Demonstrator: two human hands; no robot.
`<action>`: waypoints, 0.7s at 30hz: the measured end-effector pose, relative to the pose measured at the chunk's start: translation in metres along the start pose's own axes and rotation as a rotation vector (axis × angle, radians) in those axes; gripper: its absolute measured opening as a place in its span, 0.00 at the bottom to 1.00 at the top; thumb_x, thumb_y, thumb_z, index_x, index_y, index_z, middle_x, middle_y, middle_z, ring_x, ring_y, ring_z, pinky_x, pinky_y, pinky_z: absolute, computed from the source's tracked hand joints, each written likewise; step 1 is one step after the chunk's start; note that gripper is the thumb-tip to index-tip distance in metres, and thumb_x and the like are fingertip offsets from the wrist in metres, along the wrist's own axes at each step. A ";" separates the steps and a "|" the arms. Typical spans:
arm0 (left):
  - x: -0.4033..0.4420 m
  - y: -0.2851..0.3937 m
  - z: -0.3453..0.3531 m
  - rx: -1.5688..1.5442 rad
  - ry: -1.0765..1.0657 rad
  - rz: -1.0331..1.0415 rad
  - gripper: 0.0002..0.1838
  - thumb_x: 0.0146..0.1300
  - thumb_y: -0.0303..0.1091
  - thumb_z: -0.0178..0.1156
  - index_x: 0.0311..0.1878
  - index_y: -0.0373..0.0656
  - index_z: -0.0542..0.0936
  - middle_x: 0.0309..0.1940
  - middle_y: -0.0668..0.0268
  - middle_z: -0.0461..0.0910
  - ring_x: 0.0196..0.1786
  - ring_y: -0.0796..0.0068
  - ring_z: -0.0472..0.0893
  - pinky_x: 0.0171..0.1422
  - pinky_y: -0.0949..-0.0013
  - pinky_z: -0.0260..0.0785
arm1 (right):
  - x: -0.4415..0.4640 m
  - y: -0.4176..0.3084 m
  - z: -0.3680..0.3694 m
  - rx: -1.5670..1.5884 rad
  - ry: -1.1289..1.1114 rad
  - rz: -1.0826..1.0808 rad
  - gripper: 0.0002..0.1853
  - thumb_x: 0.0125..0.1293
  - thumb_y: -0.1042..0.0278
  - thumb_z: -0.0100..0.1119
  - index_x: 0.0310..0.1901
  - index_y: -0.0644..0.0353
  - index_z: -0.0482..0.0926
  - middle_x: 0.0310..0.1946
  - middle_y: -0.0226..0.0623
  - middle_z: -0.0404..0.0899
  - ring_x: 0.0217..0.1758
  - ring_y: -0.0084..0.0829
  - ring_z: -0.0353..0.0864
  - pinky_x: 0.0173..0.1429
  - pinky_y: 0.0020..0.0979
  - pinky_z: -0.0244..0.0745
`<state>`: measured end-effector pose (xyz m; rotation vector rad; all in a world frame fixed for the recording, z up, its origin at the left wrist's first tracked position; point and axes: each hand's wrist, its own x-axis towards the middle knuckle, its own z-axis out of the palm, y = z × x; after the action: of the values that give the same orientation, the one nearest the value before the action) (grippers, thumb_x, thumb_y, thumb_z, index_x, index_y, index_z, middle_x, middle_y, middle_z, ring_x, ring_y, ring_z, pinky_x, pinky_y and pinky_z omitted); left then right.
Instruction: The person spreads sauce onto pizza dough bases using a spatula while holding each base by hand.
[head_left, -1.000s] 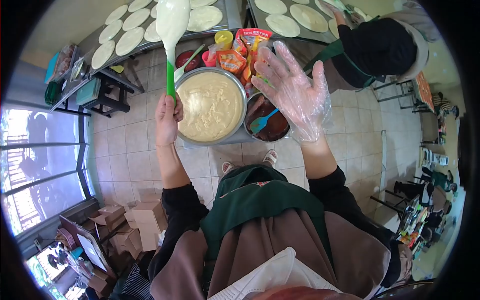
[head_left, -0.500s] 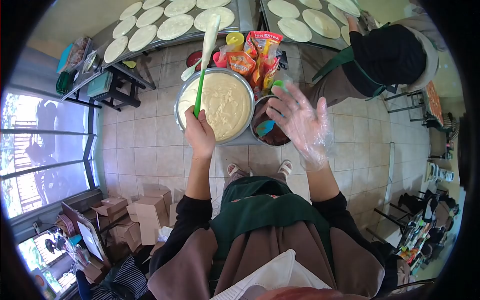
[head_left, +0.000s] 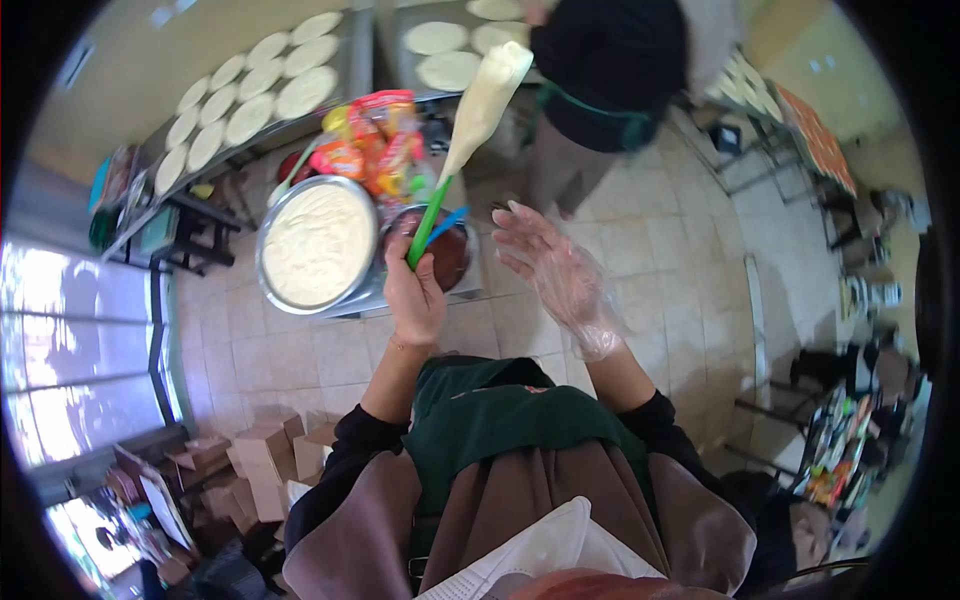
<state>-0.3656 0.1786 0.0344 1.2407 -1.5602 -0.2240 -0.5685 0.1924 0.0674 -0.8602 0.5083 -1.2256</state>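
Note:
My left hand [head_left: 413, 300], bare, is wrapped around the green handle of a spatula [head_left: 430, 222]. The spatula's raised blade is thickly coated in cream-coloured batter. Below and to the left stands a large metal bowl [head_left: 262, 262] of pale batter [head_left: 316, 245]. Behind my left hand is a smaller bowl of dark brown mixture [head_left: 452, 255] with a blue spatula [head_left: 447, 226] in it, partly hidden. My right hand [head_left: 560, 275], in a clear plastic glove, is held in the air with fingers stretched out and nothing in it.
Red and orange packets [head_left: 375, 150] lie behind the bowls. Two tables at the back hold several flat pale rounds [head_left: 250, 118]. Another person [head_left: 605, 75] in a dark top stands at the right-hand table. Cardboard boxes [head_left: 262, 470] sit at lower left.
The view has turned to the right, so the bowls now appear further left. The raised spatula has moved from over the batter bowl to over the brown bowl. My right hand stays open.

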 end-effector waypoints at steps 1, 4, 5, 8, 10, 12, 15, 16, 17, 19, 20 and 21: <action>-0.004 0.026 0.022 -0.083 -0.073 -0.001 0.16 0.72 0.37 0.47 0.52 0.33 0.68 0.38 0.47 0.74 0.40 0.45 0.75 0.45 0.59 0.68 | -0.017 -0.014 -0.019 -0.025 0.039 -0.011 0.47 0.59 0.31 0.50 0.71 0.58 0.56 0.69 0.40 0.60 0.70 0.36 0.60 0.72 0.40 0.52; -0.026 0.091 0.093 -0.324 -0.319 -0.055 0.19 0.74 0.42 0.44 0.51 0.33 0.68 0.38 0.51 0.75 0.37 0.54 0.76 0.44 0.64 0.68 | -0.072 -0.059 -0.058 -0.135 0.193 -0.111 0.47 0.59 0.30 0.52 0.71 0.58 0.56 0.69 0.39 0.60 0.70 0.35 0.60 0.72 0.40 0.52; -0.033 0.109 0.120 -0.460 -0.406 -0.086 0.19 0.74 0.44 0.44 0.51 0.34 0.68 0.37 0.55 0.75 0.35 0.61 0.75 0.42 0.66 0.67 | -0.089 -0.077 -0.071 -0.191 0.227 -0.131 0.49 0.57 0.28 0.52 0.70 0.58 0.56 0.68 0.38 0.61 0.70 0.33 0.60 0.71 0.39 0.52; -0.047 0.171 0.192 -0.817 -0.626 -0.145 0.15 0.74 0.44 0.44 0.47 0.40 0.68 0.29 0.75 0.63 0.26 0.87 0.58 0.30 0.81 0.52 | -0.131 -0.124 -0.111 -0.278 0.370 -0.213 0.47 0.59 0.29 0.52 0.70 0.58 0.57 0.68 0.37 0.61 0.70 0.32 0.60 0.71 0.38 0.52; -0.058 0.204 0.227 -1.147 -0.884 -0.322 0.15 0.75 0.45 0.43 0.46 0.41 0.68 0.28 0.74 0.63 0.25 0.87 0.57 0.28 0.81 0.50 | -0.151 -0.143 -0.145 -0.280 0.441 -0.294 0.42 0.63 0.34 0.51 0.69 0.58 0.58 0.66 0.38 0.64 0.67 0.31 0.64 0.70 0.36 0.56; -0.068 0.237 0.263 -1.252 -1.029 -0.374 0.15 0.75 0.45 0.42 0.46 0.42 0.68 0.28 0.74 0.63 0.24 0.87 0.57 0.28 0.81 0.50 | -0.168 -0.162 -0.178 -0.285 0.492 -0.373 0.37 0.67 0.39 0.51 0.69 0.57 0.59 0.64 0.40 0.67 0.64 0.30 0.68 0.68 0.34 0.60; -0.083 0.281 0.317 -1.398 -1.216 -0.495 0.15 0.75 0.46 0.41 0.46 0.43 0.68 0.28 0.73 0.63 0.23 0.88 0.58 0.27 0.82 0.50 | -0.187 -0.199 -0.217 -0.324 0.557 -0.368 0.33 0.70 0.43 0.48 0.67 0.58 0.62 0.59 0.42 0.73 0.40 0.23 0.80 0.46 0.26 0.78; -0.088 0.293 0.334 -1.441 -1.273 -0.566 0.15 0.75 0.46 0.41 0.46 0.44 0.68 0.28 0.73 0.63 0.23 0.88 0.58 0.27 0.82 0.51 | -0.193 -0.215 -0.225 -0.283 0.605 -0.322 0.31 0.70 0.44 0.47 0.66 0.58 0.64 0.56 0.42 0.75 0.29 0.19 0.75 0.34 0.22 0.75; -0.092 0.302 0.353 -1.442 -1.279 -0.570 0.15 0.75 0.46 0.41 0.46 0.44 0.68 0.28 0.73 0.63 0.23 0.88 0.58 0.27 0.82 0.51 | -0.197 -0.225 -0.238 -0.234 0.650 -0.273 0.30 0.71 0.44 0.46 0.65 0.58 0.65 0.54 0.42 0.77 0.18 0.16 0.70 0.21 0.17 0.72; -0.097 0.324 0.393 -1.455 -1.344 -0.674 0.14 0.75 0.46 0.40 0.47 0.45 0.67 0.29 0.73 0.64 0.23 0.87 0.59 0.27 0.82 0.52 | -0.205 -0.247 -0.271 -0.225 0.678 -0.270 0.29 0.71 0.44 0.45 0.64 0.59 0.66 0.52 0.42 0.78 0.15 0.14 0.68 0.18 0.16 0.69; -0.096 0.332 0.415 -1.464 -1.338 -0.670 0.14 0.75 0.46 0.40 0.47 0.45 0.67 0.29 0.73 0.64 0.23 0.87 0.59 0.27 0.82 0.52 | -0.205 -0.260 -0.291 -0.211 0.700 -0.268 0.28 0.72 0.45 0.45 0.63 0.59 0.67 0.50 0.42 0.78 0.12 0.13 0.65 0.14 0.15 0.66; -0.095 0.339 0.438 -1.444 -1.376 -0.690 0.14 0.75 0.46 0.40 0.48 0.46 0.67 0.29 0.73 0.64 0.23 0.87 0.59 0.27 0.82 0.52 | -0.204 -0.271 -0.312 -0.219 0.694 -0.267 0.28 0.72 0.45 0.45 0.63 0.59 0.67 0.50 0.42 0.78 0.12 0.13 0.65 0.14 0.15 0.66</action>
<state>-0.9267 0.2108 0.0320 0.1980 -1.1999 -2.5066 -1.0232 0.2699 0.0758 -0.6801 1.1278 -1.7419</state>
